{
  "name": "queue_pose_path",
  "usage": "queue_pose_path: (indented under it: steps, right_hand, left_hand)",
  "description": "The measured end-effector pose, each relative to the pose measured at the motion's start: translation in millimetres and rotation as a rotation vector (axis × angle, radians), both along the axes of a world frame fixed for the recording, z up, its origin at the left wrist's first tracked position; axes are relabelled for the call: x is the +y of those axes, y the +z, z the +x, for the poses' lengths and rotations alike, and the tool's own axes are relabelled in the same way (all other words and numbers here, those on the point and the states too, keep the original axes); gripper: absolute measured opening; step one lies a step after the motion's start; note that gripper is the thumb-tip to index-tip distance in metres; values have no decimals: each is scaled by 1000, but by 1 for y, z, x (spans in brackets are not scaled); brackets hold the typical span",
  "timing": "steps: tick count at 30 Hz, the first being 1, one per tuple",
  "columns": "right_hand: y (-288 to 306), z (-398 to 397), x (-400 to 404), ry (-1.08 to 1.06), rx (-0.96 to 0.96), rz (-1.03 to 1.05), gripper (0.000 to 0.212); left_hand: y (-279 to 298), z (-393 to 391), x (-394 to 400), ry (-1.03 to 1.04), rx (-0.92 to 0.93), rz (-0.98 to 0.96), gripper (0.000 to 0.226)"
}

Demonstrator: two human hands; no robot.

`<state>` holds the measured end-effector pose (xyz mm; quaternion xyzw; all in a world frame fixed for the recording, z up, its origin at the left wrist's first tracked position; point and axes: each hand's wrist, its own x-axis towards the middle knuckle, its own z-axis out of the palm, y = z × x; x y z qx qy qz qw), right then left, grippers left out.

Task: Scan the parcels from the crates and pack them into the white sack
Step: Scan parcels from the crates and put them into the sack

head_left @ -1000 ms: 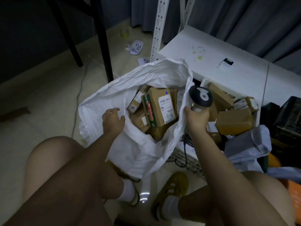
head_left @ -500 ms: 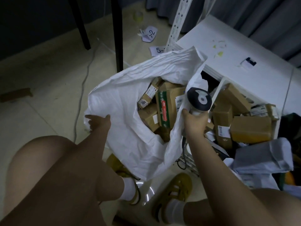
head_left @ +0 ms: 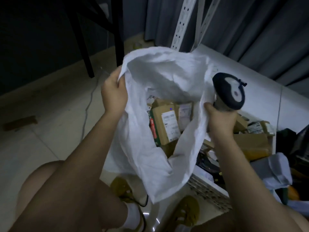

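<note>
Both hands hold the white sack (head_left: 150, 148) up by its rim. At left centre of the frame the left hand (head_left: 114, 94) has its fingers curled round a bunched fold of the rim; half a second ago it was lower down, clutching the cloth at the sack's left side, and it has since risen well up the frame. At right centre the right hand (head_left: 219, 118) grips the handle of the barcode scanner (head_left: 229, 91), its dark round head pointing toward the upper right, and the sack's right edge lies against the same hand; whether the cloth is pinched with the handle cannot be told. This hand too sits higher than before.

With both sides lifted, the sack's mouth is now pulled wide and its far wall stands tall across the upper centre, where earlier it sagged and folded. Deep inside, at the centre of the frame, lie the brown parcels (head_left: 167, 124), one with a white label and a green and red edge facing up; they appear lower in the sack than a moment ago.

To the lower right, behind the right forearm, the white crate (head_left: 212, 193) holds more brown boxes (head_left: 250, 144) and a grey mailer bag (head_left: 270, 171). Pale floor tiles (head_left: 50, 114) fill the left, and yellow shoes (head_left: 185, 213) show at the bottom.
</note>
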<state>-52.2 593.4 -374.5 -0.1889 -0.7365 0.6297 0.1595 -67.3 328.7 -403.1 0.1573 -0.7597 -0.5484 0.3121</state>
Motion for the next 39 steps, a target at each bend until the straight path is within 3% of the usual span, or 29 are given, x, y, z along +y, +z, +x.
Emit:
queue_pose_path:
  steps: [2, 7, 14, 20, 24, 28, 32, 36, 39]
  right_hand:
    - [7, 7, 4, 21, 23, -16, 38]
    - [-17, 35, 15, -37, -193, 26, 57]
    - [1, 49, 39, -74, -60, -47, 51]
    - [-24, 69, 63, -51, -235, -38, 60]
    - [-24, 84, 84, -100, -178, -89, 57]
    - [-13, 91, 117, -205, -124, -130, 60]
    - [7, 92, 162, -248, -69, -96, 61]
    - [13, 104, 213, -227, -79, -86, 30]
    - [-1, 119, 249, -276, -156, -87, 27]
  left_hand:
    - [15, 2, 2, -30, 18, -52, 33]
    - [4, 28, 6, -46, -219, -193, 34]
    - [26, 46, 19, -40, -243, -227, 31]
    - [3, 56, 41, -157, -494, -199, 49]
    - [9, 66, 73, -142, -386, -296, 65]
    - [24, 72, 130, -216, -222, -465, 67]
    - [35, 76, 196, -478, -138, -401, 54]
    - [31, 78, 265, -768, -116, -359, 41]
    - [25, 74, 313, -890, -166, -337, 39]
